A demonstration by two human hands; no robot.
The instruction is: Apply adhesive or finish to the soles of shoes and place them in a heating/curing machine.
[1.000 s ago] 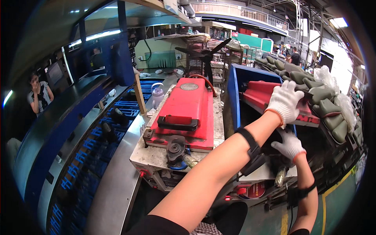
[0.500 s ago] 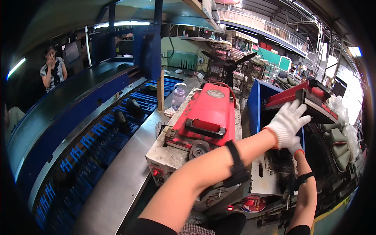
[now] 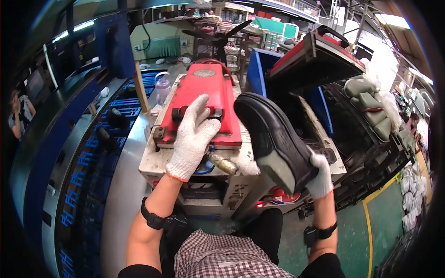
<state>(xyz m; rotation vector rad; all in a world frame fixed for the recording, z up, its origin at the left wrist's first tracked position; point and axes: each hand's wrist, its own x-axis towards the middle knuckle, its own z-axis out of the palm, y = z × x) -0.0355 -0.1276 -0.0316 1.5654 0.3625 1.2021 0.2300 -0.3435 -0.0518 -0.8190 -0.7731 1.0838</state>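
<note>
My right hand, in a white knit glove, grips a black shoe by its heel end. The shoe is tilted, with its toe up and to the left and part of its pale sole toward me. My gloved left hand is at the black handle on the lowered red lid of the left machine. Its fingers are spread and partly cover the handle; whether they touch it I cannot tell. Behind the shoe, the right machine's red lid stands raised over a dark cavity, which is partly hidden.
A blue rack line with dark shoes runs along the left, beside a metal ledge. A clear bottle stands behind the left machine. On the right, a rack holds green shoe-shaped pieces. A person is at far left.
My right hand has come out of the right machine with the black shoe. My left hand has moved from that machine's raised lid to the left machine's handle. The view has turned right and down.
</note>
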